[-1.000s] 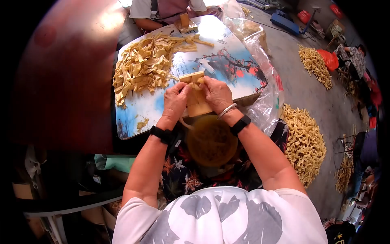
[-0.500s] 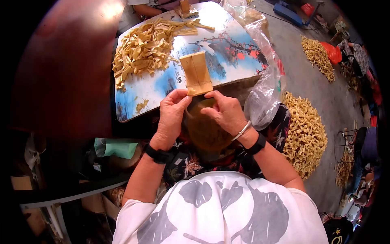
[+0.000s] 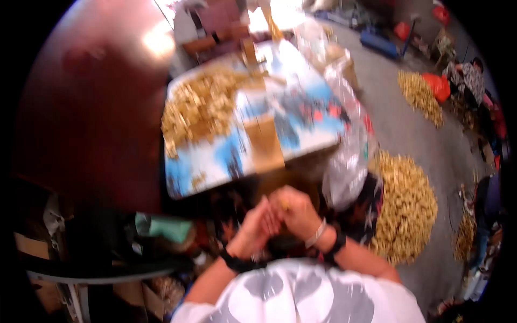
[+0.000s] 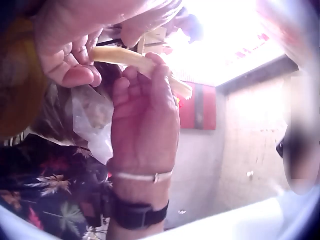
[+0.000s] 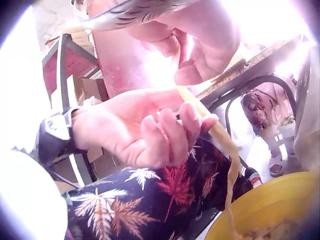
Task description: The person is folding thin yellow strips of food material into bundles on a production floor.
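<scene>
My left hand [image 3: 256, 231] and right hand [image 3: 295, 211] are close together in front of my shirt, below the table's near edge. Between them runs a long pale yellow strip [image 5: 222, 137], pinched by both sets of fingers. In the right wrist view it crosses my left fingers [image 5: 172, 135], and its tail hangs down to a yellow basin [image 5: 260, 205]. In the left wrist view the strip [image 4: 120, 56] slants through my right thumb and fingers, its short end sticking out. A bent wooden board [image 3: 264, 144] stands at the table edge, beyond both hands.
A heap of yellow strips [image 3: 202, 102] covers the left of the painted table [image 3: 215, 172]. Clear plastic sheeting [image 3: 347, 177] hangs at its right side. Piles of short yellow pieces [image 3: 406, 210] lie on the floor. Another person [image 3: 221, 21] sits across the table.
Both hands have drawn back from the wooden board toward my body and come together, with the strip between them. The head view has shifted, so the table sits lower in it.
</scene>
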Available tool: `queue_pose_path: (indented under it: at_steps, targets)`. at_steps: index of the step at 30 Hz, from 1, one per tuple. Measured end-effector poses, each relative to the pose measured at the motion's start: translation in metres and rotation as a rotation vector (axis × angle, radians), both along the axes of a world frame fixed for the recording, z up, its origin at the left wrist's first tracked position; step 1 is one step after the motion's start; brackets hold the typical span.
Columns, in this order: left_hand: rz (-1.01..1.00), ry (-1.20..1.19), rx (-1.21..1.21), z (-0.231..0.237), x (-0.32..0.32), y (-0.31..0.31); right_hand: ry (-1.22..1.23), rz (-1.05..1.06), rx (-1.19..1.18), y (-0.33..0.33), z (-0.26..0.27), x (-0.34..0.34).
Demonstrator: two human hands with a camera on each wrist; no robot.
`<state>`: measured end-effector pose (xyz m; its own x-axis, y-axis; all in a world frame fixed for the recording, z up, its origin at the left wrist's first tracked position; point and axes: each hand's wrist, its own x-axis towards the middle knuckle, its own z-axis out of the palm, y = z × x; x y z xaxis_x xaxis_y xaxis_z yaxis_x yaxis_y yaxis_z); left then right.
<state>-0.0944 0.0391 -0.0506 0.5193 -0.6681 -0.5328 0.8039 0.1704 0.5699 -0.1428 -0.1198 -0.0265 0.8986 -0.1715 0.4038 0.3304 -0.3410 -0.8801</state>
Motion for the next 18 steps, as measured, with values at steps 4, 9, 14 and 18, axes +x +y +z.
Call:
queue_pose_path:
  at_steps: [4,9,14,18]
  targets:
    - [0.015,0.015,0.143,-0.015,0.000,-0.011,0.082,0.098,-0.090,0.008,-0.019,-0.030]
    - [-0.225,-0.860,0.470,-0.022,-0.010,-0.004,-0.024,-0.019,-0.269,0.003,-0.016,-0.042]
    - [-0.345,-1.997,0.921,0.018,-0.022,-0.006,0.333,-0.106,0.283,0.010,-0.037,-0.043]
    - [-0.245,-2.085,0.882,0.032,-0.030,-0.013,0.704,-0.075,0.685,0.008,-0.049,-0.033]
